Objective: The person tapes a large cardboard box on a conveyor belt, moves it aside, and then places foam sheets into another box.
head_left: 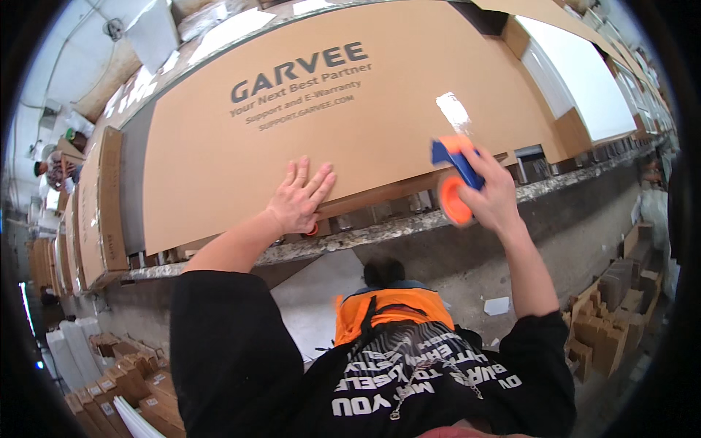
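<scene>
A big flat brown cardboard box (365, 146) with dark print lies across a roller conveyor in front of me. My left hand (298, 198) rests flat on its near edge, fingers spread. My right hand (491, 188) is wrapped round the handle of a blue and orange tape dispenser (458, 164), held above the box's near right edge. An orange roll core shows at the dispenser's lower end, slightly blurred. A shiny strip of clear tape (454, 109) lies on the cardboard just beyond it.
Conveyor rollers (529, 164) run along a worn metal rail (394, 228). An open box with a white panel (584, 73) stands at the right. More cartons (98, 212) stand at the left, near another person (58, 169). Cardboard pieces lie on the floor at both sides.
</scene>
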A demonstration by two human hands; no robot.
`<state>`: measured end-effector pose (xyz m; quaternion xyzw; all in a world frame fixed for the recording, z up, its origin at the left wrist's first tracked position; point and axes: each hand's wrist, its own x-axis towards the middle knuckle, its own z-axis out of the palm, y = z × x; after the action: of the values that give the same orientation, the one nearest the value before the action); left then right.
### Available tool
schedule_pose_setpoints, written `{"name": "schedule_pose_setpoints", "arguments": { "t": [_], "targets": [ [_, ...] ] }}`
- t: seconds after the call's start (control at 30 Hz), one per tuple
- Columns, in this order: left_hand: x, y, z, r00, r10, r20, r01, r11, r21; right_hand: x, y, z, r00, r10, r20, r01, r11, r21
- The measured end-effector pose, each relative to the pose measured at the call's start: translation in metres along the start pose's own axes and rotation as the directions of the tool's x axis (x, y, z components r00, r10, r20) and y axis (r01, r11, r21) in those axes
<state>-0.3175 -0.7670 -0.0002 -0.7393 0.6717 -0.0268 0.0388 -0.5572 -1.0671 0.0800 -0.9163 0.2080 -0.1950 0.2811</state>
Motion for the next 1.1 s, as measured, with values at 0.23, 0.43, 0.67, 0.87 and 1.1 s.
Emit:
{"name": "schedule_pose_setpoints", "arguments": {
  "t": [0.23, 0.43, 0.67, 0.87, 1.1],
  "targets": [
    [0.003, -0.001, 0.008, 0.996, -0.043, -0.073, 0.039, 0.998, -0.055, 0.136, -0.130, 0.067, 0.941, -0.095, 0.324, 0.184, 0.949, -0.256],
    [-0.023, 0.000, 0.018, 0.992, -0.096, -0.076, 0.093, 0.995, -0.040, 0.003, -0.098, 0.088, 0.883, -0.189, 0.430, 0.322, 0.910, -0.261],
    [-0.016, -0.004, 0.018, 0.989, -0.073, -0.132, 0.066, 0.996, -0.057, -0.011, -0.112, 0.171, 0.709, 0.189, 0.680, 0.170, 0.889, -0.424],
    [-0.139, -0.062, 0.023, 0.966, -0.255, -0.047, 0.247, 0.960, -0.130, -0.061, -0.090, 0.137, 0.791, 0.277, 0.545, -0.019, 0.902, -0.431],
    [-0.234, -0.114, 0.030, 0.989, -0.136, -0.049, 0.141, 0.985, 0.101, 0.031, -0.254, 0.156, 0.944, -0.330, -0.010, 0.322, 0.928, -0.186]
  ]
}}
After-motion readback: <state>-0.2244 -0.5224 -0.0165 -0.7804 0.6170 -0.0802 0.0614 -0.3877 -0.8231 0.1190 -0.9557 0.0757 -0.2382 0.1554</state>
